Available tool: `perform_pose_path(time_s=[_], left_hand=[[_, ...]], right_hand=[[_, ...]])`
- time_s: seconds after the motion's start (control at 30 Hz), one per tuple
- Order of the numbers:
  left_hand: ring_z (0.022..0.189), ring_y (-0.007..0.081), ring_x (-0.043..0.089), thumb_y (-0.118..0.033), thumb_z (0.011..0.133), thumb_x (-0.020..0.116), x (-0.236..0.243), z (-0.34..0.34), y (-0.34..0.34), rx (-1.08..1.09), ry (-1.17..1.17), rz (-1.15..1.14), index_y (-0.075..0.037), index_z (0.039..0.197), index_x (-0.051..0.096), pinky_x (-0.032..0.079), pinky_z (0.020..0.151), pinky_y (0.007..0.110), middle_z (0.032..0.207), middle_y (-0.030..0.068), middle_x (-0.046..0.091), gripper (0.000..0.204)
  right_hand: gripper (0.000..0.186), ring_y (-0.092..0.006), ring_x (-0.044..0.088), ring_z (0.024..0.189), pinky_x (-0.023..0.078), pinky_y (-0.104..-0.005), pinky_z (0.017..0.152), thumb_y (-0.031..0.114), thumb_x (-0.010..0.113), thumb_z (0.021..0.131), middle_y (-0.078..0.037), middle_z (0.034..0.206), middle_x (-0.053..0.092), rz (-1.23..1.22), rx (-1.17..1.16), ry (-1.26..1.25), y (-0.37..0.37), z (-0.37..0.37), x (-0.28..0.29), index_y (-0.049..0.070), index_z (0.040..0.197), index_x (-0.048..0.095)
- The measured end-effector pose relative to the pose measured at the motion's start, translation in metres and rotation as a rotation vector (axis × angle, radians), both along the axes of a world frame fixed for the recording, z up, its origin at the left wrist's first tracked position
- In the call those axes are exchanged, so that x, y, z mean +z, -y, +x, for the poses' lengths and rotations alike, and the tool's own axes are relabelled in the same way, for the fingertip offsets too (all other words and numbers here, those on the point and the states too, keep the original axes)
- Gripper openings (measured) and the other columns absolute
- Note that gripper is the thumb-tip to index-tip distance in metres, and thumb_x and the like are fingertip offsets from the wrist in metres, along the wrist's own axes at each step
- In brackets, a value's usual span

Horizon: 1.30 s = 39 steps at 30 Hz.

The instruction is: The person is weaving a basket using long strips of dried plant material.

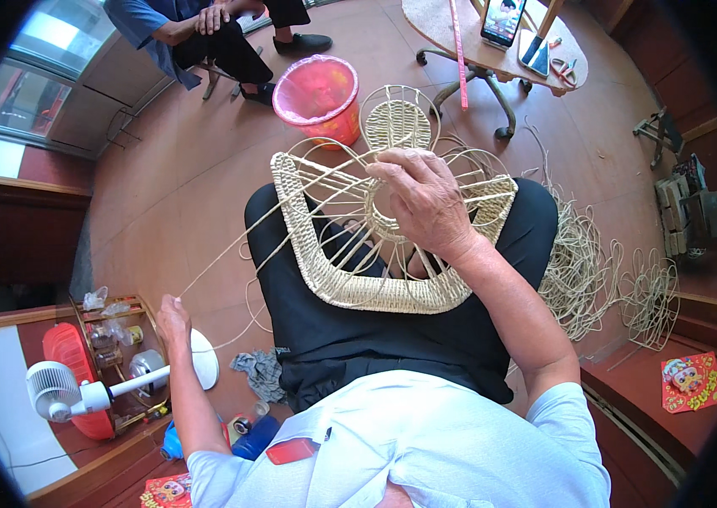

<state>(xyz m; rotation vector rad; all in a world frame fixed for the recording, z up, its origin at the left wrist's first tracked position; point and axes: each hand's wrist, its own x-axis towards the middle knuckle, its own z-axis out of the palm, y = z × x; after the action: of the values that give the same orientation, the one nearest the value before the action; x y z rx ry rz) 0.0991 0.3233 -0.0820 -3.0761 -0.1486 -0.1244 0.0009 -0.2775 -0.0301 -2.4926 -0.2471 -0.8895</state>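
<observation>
Across my lap rests a woven cord piece on a frame (350, 292), with a thick U-shaped border, spokes, a ring in its middle and an oval woven panel (398, 125) at the far end. Over the ring, my right hand (422, 199) is closed, its fingertips pinching the cord where strands meet; the exact hold is partly hidden by the hand. Away to the left, my left hand (174, 320) grips the same pale cord (236, 246), which runs taut from there to the work. Loose loops of cord stick out around the frame.
A pink-lined red bucket (318, 100) stands beyond the work, near a seated person (198, 34). A wheeled table (435, 25) holds phones and pliers. Heaped cord (583, 271) lies on the floor at right. A white fan (58, 391) and grey cloth (259, 373) are at left.
</observation>
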Motion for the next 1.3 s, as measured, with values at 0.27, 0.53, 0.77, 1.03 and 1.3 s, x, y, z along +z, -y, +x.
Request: perform_pose_path(time_s=[0.27, 0.53, 0.77, 1.03, 1.3], left_hand=[[0.120, 0.0489, 0.075, -0.027, 0.110, 0.058, 0.008, 0.030, -0.121, 0.441, -0.056, 0.082, -0.008, 0.131, 0.077, 0.057, 0.101, 0.061, 0.131, 0.0306, 0.077, 0.034], [0.116, 0.0390, 0.072, -0.016, 0.112, 0.061, 0.054, -0.003, 0.149, -0.548, 0.179, -0.448, -0.005, 0.125, 0.078, 0.055, 0.107, 0.049, 0.121, 0.0184, 0.077, 0.024], [0.111, 0.0352, 0.067, -0.012, 0.099, 0.080, 0.073, -0.054, 0.331, -0.704, 0.240, -0.590, -0.006, 0.125, 0.075, 0.055, 0.099, 0.048, 0.116, 0.0136, 0.068, 0.027], [0.099, 0.0337, 0.068, -0.010, 0.101, 0.078, 0.077, -0.072, 0.337, -0.797, 0.398, -0.455, -0.007, 0.106, 0.072, 0.056, 0.089, 0.046, 0.102, 0.0109, 0.067, 0.009], [0.076, 0.0345, 0.074, -0.012, 0.107, 0.073, 0.083, -0.119, 0.347, -0.917, -0.018, -0.782, -0.006, 0.101, 0.067, 0.059, 0.067, 0.046, 0.085, 0.0139, 0.071, 0.010]], right_hand=[[0.044, -0.0273, 0.065, 0.123, 0.053, -0.0427, 0.105, 0.004, 0.074, 0.090, -0.005, 0.130, 0.069, -0.030, -0.009, -0.018, 0.004, 0.002, -0.007, 0.014, 0.132, 0.072], [0.044, -0.0289, 0.065, 0.118, 0.053, -0.0452, 0.105, 0.004, 0.073, 0.091, -0.006, 0.123, 0.070, -0.054, -0.007, -0.073, 0.011, 0.001, -0.008, 0.017, 0.133, 0.074], [0.047, -0.0313, 0.065, 0.118, 0.053, -0.0474, 0.106, 0.003, 0.069, 0.093, -0.007, 0.121, 0.071, -0.017, 0.004, -0.114, 0.003, 0.005, -0.004, 0.019, 0.136, 0.073], [0.056, -0.0338, 0.063, 0.120, 0.053, -0.0478, 0.108, -0.006, 0.064, 0.085, -0.008, 0.125, 0.071, 0.025, -0.005, -0.119, 0.006, 0.001, -0.008, 0.016, 0.136, 0.073], [0.050, -0.0319, 0.063, 0.126, 0.050, -0.0488, 0.110, -0.003, 0.064, 0.087, -0.006, 0.128, 0.071, 0.015, 0.013, -0.052, 0.004, 0.001, -0.006, 0.017, 0.132, 0.075]])
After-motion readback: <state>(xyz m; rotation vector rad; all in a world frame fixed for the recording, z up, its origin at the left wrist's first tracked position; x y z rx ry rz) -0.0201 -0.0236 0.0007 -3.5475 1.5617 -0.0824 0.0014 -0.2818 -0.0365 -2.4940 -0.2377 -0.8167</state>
